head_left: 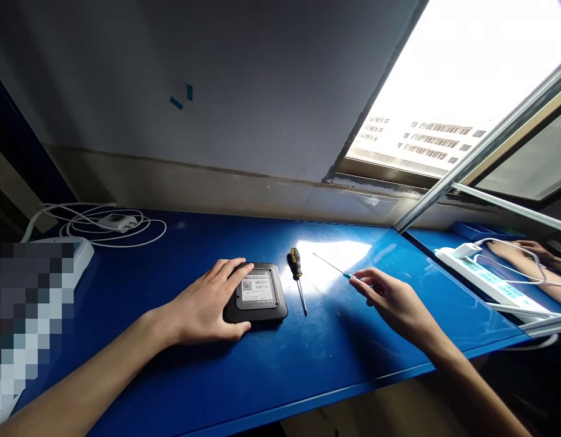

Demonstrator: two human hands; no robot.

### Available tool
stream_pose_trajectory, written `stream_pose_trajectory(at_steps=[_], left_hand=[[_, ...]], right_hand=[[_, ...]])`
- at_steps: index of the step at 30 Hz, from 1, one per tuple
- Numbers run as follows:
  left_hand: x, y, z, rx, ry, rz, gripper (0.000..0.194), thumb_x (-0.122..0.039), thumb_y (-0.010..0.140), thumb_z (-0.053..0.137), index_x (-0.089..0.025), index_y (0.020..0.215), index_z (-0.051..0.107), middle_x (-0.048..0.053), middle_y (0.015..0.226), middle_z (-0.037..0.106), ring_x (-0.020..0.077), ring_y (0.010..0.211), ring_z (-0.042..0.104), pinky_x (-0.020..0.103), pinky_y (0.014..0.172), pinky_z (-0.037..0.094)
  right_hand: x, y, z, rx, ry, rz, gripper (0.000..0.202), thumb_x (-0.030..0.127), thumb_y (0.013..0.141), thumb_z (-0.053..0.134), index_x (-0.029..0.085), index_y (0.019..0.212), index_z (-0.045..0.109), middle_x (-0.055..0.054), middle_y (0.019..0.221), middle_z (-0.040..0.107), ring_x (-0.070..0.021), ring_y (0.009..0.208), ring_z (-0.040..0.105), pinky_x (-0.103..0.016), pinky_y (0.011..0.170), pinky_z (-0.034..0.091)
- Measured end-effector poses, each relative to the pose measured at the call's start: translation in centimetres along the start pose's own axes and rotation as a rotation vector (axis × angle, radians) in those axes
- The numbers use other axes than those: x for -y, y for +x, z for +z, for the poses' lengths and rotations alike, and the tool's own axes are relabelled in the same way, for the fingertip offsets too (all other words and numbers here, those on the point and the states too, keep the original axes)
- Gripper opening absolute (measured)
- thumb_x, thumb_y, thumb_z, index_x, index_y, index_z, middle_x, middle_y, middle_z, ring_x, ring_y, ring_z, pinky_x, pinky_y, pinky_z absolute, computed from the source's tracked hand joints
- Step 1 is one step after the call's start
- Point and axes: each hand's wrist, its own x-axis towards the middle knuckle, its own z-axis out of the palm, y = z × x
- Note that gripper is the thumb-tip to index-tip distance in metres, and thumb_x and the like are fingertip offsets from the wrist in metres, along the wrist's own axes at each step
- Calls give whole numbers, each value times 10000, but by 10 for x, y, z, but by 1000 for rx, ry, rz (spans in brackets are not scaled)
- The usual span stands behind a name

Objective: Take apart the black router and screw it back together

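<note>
A flat black box-shaped device [281,303] lies on the blue table, with a white label and QR code facing up. My left hand [211,303] grips it from the left, thumb along the near edge and fingers over the far edge. In the fingers of my right hand [382,297] is a thin screwdriver [347,274] with a blue collar; its long slim shaft points left, above the table, and the handle is mostly hidden. Between my hands lies a black and yellow screwdriver [295,264], its tip towards me.
A white cable with a plug adapter [119,222] lies coiled at the back left. On the right stand a metal frame post [426,206] and a white power strip [493,282], near another person's hands [526,255]. The table's front edge [353,393] runs below my hands.
</note>
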Motion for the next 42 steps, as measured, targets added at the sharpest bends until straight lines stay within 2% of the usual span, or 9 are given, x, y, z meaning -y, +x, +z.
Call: stream_pose_trajectory(at_steps=[3,6,11,15,23,31,39,42], left_hand=[[-4,-1,-5,24,-16,1,1006,-576,783,737,-230,1612,283,132,1641,344,392,1482,369,551,1189,421],[-6,-3,-8,51,-29,17,1017,-565,771,751,-219,1606,287,131,1621,370,371,1468,383,526,1198,414],[-3,-4,-4,-1,-68,90,969,-516,747,770,-253,1574,338,107,1563,446,364,1407,453,500,1160,457],[1,-3,-1,-23,-75,105,964,-509,738,780,-258,1566,355,99,1553,455,362,1396,463,485,1145,473],[0,-3,0,-42,-73,112,954,-511,732,784,-273,1561,375,88,1548,462,364,1389,473,472,1141,477],[1,-4,1,-39,-87,106,968,-512,735,779,-275,1572,356,81,1564,451,359,1407,457,477,1158,460],[1,-4,2,-46,-91,109,978,-500,729,783,-269,1578,355,75,1558,463,357,1425,446,475,1172,453],[2,-4,4,-63,-103,120,984,-508,726,786,-289,1582,352,70,1560,463,360,1429,444,474,1168,457]], right_hand=[[26,-11,-15,237,97,-122,467,668,927,577,231,1002,723,-30,807,698,-158,648,606,-287,611,512],[45,-19,-22,295,47,-235,398,598,965,577,236,976,744,-25,812,696,-135,619,577,-274,595,497],[54,-21,-26,287,-68,-367,335,486,1010,552,234,1021,773,-73,937,754,-165,690,667,-270,564,496],[56,-20,-29,273,-104,-416,337,473,1016,544,240,1026,788,-89,952,773,-197,747,720,-279,576,526],[63,-20,-30,257,-103,-427,307,435,1000,570,236,1030,802,-67,916,778,-170,670,705,-280,559,526],[66,-21,-33,250,-96,-375,354,497,1001,558,241,990,802,-65,855,759,-159,625,669,-259,502,491],[67,-18,-32,275,-126,-408,343,473,1008,558,241,986,809,-81,920,776,-212,763,735,-319,656,576],[66,-18,-32,269,-141,-423,339,468,1009,562,240,995,812,-84,923,781,-222,773,744,-330,666,583]])
